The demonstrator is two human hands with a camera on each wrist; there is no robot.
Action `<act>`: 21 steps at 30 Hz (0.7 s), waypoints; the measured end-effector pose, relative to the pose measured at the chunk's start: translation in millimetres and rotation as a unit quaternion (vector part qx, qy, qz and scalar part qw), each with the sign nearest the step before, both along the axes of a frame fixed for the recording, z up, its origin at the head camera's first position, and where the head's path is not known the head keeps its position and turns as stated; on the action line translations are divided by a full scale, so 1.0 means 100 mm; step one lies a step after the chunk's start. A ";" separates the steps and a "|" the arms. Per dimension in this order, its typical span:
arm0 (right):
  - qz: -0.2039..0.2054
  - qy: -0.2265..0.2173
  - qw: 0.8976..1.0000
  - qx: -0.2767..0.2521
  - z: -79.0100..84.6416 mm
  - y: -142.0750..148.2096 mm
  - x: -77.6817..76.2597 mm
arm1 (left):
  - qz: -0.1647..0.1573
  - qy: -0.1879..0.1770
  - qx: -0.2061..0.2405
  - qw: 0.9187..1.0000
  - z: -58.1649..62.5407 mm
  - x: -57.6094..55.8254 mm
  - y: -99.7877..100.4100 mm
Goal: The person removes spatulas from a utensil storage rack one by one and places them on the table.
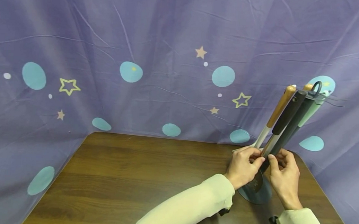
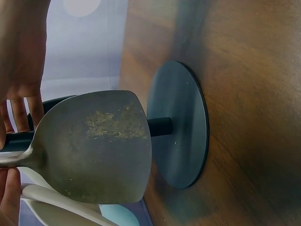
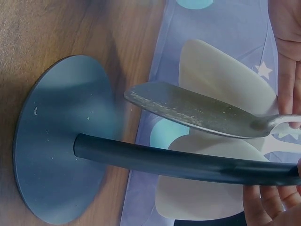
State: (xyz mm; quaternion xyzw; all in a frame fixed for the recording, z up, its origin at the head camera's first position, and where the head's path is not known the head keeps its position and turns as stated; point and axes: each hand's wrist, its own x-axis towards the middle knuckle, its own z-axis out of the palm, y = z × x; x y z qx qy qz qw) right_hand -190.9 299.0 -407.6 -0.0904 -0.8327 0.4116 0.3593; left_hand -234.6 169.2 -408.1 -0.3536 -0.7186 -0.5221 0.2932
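Note:
Near the table's right back corner stands a dark utensil rack [image 1: 255,195] with a round base and a pole. My right hand [image 1: 284,176] grips its pole [image 3: 188,165], fingers behind it and thumb in front. A metal turner [image 2: 99,146] with a black handle [image 1: 289,112] hangs on the near left side, its worn blade above the base. My left hand [image 1: 244,167] pinches the turner's shaft just above the blade. Behind are pale utensils [image 3: 211,70], one with a wooden handle [image 1: 281,107]. A green handle [image 1: 310,112] hangs on the right.
Wire hooks [image 1: 333,101] stick out from the rack's top, below a loop [image 1: 317,87]. The brown wooden table [image 1: 131,181] stretches left of the rack. A purple curtain with stars and blue dots [image 1: 171,56] hangs close behind the table.

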 end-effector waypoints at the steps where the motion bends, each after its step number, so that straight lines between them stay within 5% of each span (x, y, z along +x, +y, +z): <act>1: 0.001 -0.001 1.000 -0.001 0.00 -0.01 0.00 | 0.001 0.000 -0.001 1.000 0.00 0.00 -0.01; 21: 0.015 0.009 1.000 0.004 -0.01 -0.17 0.01 | 0.000 -0.003 0.004 1.000 0.00 0.02 -0.18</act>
